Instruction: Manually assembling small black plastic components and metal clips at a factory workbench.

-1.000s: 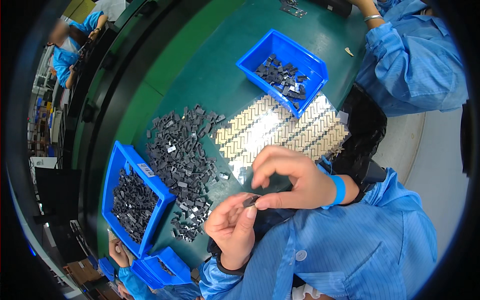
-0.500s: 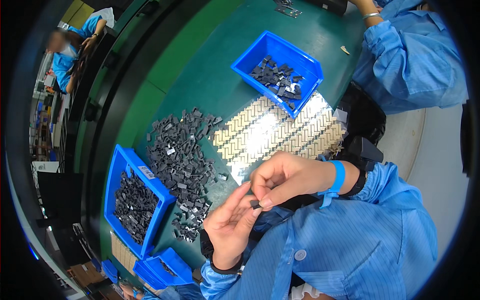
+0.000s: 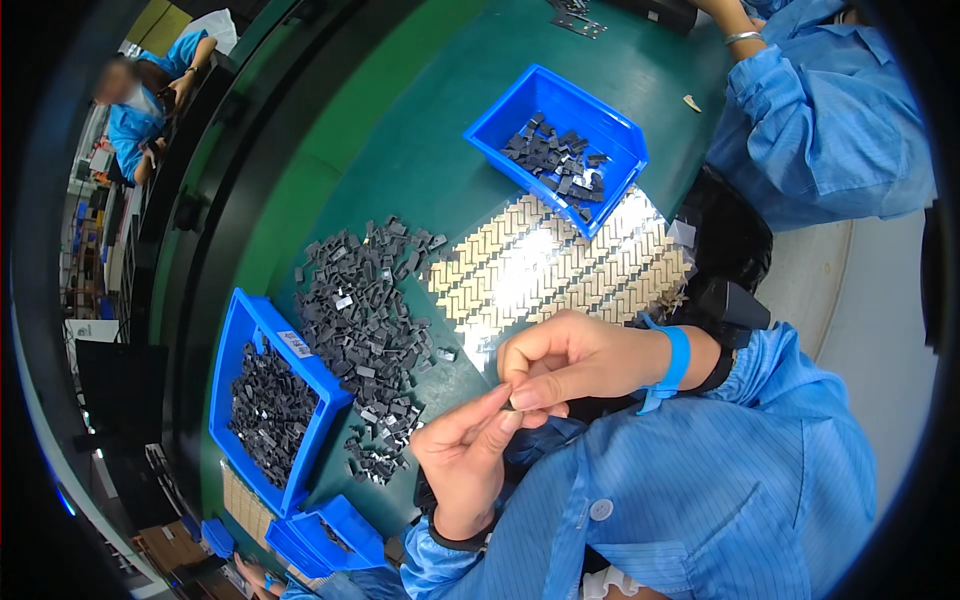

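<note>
My left hand (image 3: 466, 458) and my right hand (image 3: 575, 362) meet in front of my chest, fingertips pinched together. Between them is a small black block (image 3: 508, 406), mostly covered by the fingers. Just beyond my hands lies a sheet of beige strips in a zigzag pattern (image 3: 560, 262), shiny on top. To the left of it spreads a loose heap of small black blocks (image 3: 360, 310), some with pale or silvery faces.
A blue bin (image 3: 626, 150) with several black pieces stands on the sheet's far edge. Another blue bin (image 3: 330, 385), fuller, sits left of the heap, beside a smaller blue bin (image 3: 350, 530). A co-worker's sleeve (image 3: 810, 110) is at the far right; another person works far left.
My fingertips have closed further around the black block, which now shows less. My left fingers have drawn in against the right ones.
</note>
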`<action>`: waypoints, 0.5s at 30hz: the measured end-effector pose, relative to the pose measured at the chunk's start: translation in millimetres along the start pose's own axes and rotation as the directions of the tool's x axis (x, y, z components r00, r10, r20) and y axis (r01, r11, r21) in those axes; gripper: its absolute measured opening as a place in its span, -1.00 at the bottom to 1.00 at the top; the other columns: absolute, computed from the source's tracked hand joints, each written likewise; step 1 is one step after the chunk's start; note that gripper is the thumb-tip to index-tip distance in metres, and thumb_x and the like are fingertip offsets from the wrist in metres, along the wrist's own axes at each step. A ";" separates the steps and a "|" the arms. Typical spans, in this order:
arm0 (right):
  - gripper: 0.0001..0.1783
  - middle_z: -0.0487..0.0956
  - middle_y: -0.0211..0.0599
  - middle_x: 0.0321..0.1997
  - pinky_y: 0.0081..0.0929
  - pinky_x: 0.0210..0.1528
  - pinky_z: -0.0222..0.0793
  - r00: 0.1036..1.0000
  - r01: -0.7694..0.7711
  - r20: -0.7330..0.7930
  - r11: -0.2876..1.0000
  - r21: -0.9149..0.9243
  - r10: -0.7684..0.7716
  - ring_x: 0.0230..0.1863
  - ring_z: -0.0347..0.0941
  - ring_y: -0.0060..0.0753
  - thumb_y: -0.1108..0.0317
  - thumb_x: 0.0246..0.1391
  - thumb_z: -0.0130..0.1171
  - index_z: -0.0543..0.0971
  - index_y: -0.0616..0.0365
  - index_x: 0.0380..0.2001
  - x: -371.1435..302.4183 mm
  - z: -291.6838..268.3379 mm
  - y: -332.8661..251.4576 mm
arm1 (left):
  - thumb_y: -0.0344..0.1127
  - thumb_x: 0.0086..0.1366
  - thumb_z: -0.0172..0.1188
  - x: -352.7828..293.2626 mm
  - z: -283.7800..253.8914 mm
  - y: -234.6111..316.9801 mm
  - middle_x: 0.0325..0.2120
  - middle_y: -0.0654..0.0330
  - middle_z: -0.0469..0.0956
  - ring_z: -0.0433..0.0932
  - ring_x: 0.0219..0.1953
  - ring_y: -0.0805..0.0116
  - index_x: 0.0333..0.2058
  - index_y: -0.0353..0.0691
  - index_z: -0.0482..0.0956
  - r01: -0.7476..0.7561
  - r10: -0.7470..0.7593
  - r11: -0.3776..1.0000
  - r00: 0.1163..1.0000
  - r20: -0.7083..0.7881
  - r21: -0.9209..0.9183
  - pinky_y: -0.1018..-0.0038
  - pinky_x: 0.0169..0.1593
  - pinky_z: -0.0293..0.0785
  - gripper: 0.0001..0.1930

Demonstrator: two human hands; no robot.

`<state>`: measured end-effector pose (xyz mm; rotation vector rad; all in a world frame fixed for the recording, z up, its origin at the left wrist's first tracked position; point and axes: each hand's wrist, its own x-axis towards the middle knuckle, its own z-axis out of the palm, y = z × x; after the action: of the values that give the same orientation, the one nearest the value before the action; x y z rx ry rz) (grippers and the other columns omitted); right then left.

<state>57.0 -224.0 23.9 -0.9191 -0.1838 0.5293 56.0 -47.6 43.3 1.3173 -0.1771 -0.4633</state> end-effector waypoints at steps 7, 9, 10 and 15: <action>-0.70 0.36 -0.41 -0.61 -0.60 -0.51 0.25 0.896 0.375 0.014 0.738 -0.561 -0.444 -0.58 0.29 -0.51 0.20 0.07 0.10 0.34 0.17 -0.56 5.3 -5.1 17.5 | -0.50 0.24 0.02 -4.0 -9.7 -19.2 -0.30 0.00 0.55 0.56 -0.32 0.30 -0.16 -0.29 0.51 0.326 -0.298 0.694 0.942 0.156 -0.642 0.45 -0.23 0.52 -0.79; -0.66 0.26 -0.32 -0.60 -0.43 -0.46 0.26 0.659 0.585 0.257 0.266 -0.766 -0.707 -0.54 0.26 -0.22 0.14 -0.01 0.13 0.31 0.14 -0.59 12.5 -12.5 24.5 | -0.45 0.26 0.00 -7.9 -9.3 -19.4 -0.32 0.04 0.56 0.54 -0.33 0.34 -0.15 -0.20 0.52 0.421 -0.368 0.554 0.898 0.243 -0.718 0.45 -0.26 0.47 -0.79; -0.66 0.26 -0.32 -0.60 -0.43 -0.46 0.26 0.659 0.587 0.259 0.267 -0.765 -0.706 -0.54 0.26 -0.22 0.14 -0.01 0.13 0.31 0.14 -0.59 14.5 -14.5 24.8 | -0.45 0.26 0.00 -9.9 -9.5 -19.4 -0.32 0.04 0.56 0.54 -0.33 0.34 -0.15 -0.20 0.52 0.419 -0.367 0.555 0.899 0.240 -0.719 0.45 -0.26 0.47 -0.79; -0.66 0.32 -0.33 -0.59 -0.43 -0.45 0.26 0.602 0.613 0.446 0.026 -0.789 -0.662 -0.55 0.29 -0.28 0.15 -0.06 0.20 0.34 0.14 -0.61 9.1 -19.8 16.9 | -0.42 0.26 0.01 -24.4 -13.0 -1.5 -0.44 0.04 0.54 0.52 -0.43 0.30 -0.14 -0.26 0.47 0.321 -0.321 0.718 0.940 0.115 -0.618 0.39 -0.30 0.46 -0.80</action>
<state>66.1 -225.1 -2.1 -1.7977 -0.9058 -0.6278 38.8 -26.0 41.9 0.6716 0.2096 -0.7450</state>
